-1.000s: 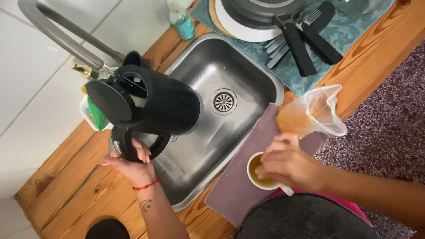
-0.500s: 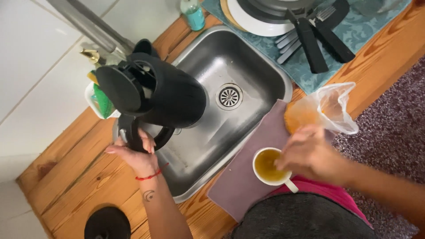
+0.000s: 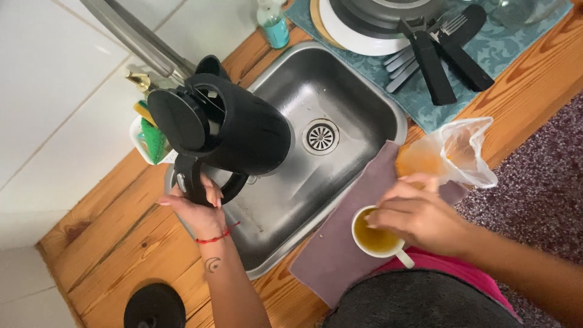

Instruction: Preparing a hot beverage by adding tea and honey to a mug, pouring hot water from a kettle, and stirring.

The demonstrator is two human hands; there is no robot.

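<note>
Left hand point(image 3: 197, 209) clamped on kettle point(image 3: 234, 124) handle over sink point(image 3: 340, 91); right hand point(image 3: 416, 212) fingers together above mug point(image 3: 373, 240): tilt slowly, spout near mug.

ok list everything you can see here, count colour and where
kettle: 1, black, lid open, held over the sink
sink: 1, steel, centre of the wooden counter
mug: 1, white, yellowish liquid, on the purple cloth
purple cloth: 1, right of the sink
plastic bag: 1, clear, orange contents, beside the mug
kettle base: 1, black, bottom left
sponges: green and yellow, by the tap
bottle: 1, teal, top
black-handled cutlery: several, on the teal mat
left hand: grip on the kettle handle
right hand: over the mug
</note>
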